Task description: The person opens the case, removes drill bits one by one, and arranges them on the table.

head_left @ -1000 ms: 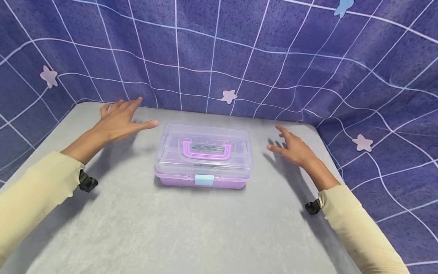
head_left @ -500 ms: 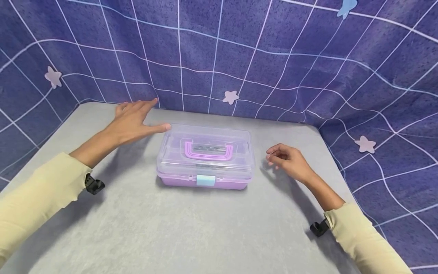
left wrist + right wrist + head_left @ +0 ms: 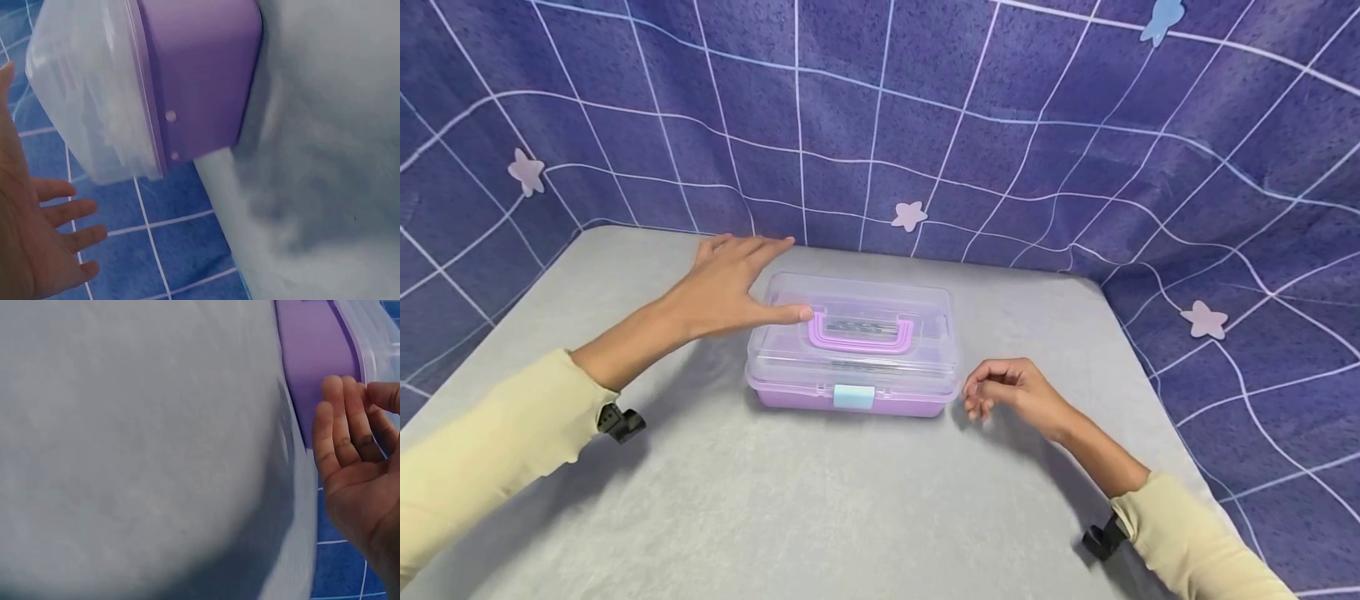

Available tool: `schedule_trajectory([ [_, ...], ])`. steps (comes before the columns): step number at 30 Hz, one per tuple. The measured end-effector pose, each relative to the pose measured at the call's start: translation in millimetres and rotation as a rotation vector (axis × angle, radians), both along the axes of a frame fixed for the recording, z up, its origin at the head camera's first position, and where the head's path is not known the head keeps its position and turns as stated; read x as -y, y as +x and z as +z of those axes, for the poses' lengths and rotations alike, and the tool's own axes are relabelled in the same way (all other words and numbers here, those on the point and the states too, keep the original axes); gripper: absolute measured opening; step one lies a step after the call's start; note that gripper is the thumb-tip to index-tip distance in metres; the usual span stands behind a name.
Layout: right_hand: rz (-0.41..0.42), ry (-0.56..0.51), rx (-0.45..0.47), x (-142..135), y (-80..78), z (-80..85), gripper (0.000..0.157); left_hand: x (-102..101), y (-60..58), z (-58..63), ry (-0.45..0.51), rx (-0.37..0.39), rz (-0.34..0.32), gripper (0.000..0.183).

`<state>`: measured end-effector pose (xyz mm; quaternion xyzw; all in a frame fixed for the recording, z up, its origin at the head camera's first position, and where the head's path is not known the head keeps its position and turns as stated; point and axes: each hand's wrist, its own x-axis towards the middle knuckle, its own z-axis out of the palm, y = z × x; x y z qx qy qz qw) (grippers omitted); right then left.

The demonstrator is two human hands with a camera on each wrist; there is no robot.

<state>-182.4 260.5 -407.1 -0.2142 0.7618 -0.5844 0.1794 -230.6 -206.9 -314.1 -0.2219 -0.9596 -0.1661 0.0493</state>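
Observation:
A box [image 3: 854, 363] with a clear lid and a purple base stands on the grey table, its lid down. On top is a pink-purple handle [image 3: 861, 345], and a pale blue latch [image 3: 853, 397] fastens the front. Thin metallic pieces [image 3: 867, 327] show through the lid. My left hand [image 3: 730, 287] hovers over the box's left end with fingers spread, its thumb overlapping the lid beside the handle in the head view. At the front right corner is my right hand [image 3: 1013, 396], fingers loosely bent, fingertips right by the base's side [image 3: 312, 356]. Neither hand holds anything.
Grey cloth-like table surface [image 3: 760, 508] spreads around the box. Behind and at both sides hangs a dark blue curtain [image 3: 842, 108] with white grid lines and pale stars. Each wrist wears a small black device, one on the left [image 3: 622, 423] and one on the right [image 3: 1105, 537].
My left hand has moved right, from beside the box to over its left end. My right hand has come nearer the front right corner, its fingers bending more. The box stays put.

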Motion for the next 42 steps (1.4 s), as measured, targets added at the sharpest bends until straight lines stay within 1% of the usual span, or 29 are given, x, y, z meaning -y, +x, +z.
schedule_trajectory([
  [5, 0.079, -0.019, 0.058, 3.5, 9.4, -3.0, 0.026, -10.5, 10.0, -0.8, -0.004, -0.008, -0.042, 0.117],
  [10, 0.147, -0.060, 0.097, 6.4, 18.8, -8.2, 0.030, -19.0, 17.0, -0.9, -0.013, -0.012, -0.072, 0.121],
  [12, 0.177, -0.089, 0.110, 8.5, 21.7, -10.6, 0.033, -21.3, 18.6, -1.1, -0.010, -0.007, -0.076, 0.122],
  [17, 0.235, -0.146, 0.175, 18.4, 28.4, -15.7, 0.039, -25.3, 22.0, -4.1, 0.003, 0.021, -0.080, 0.124],
  [23, 0.268, -0.142, 0.254, 35.4, 36.5, -18.6, 0.047, -30.1, 24.2, -8.3, 0.001, 0.035, -0.088, 0.126],
  [28, 0.279, -0.146, 0.311, 54.2, 42.4, -17.7, 0.051, -36.2, 22.6, -10.5, -0.014, 0.018, -0.098, 0.127],
  [34, 0.277, -0.192, 0.381, 77.8, 47.4, -15.6, 0.057, -41.2, 21.9, -11.3, -0.031, 0.008, -0.107, 0.128],
  [38, 0.246, -0.225, 0.437, 91.9, 49.2, -17.6, 0.059, -43.6, 22.5, -10.3, -0.039, 0.010, -0.109, 0.129],
  [42, 0.184, -0.274, 0.483, 105.1, 52.1, -19.6, 0.060, -47.7, 22.5, -9.3, -0.058, 0.009, -0.115, 0.130],
])
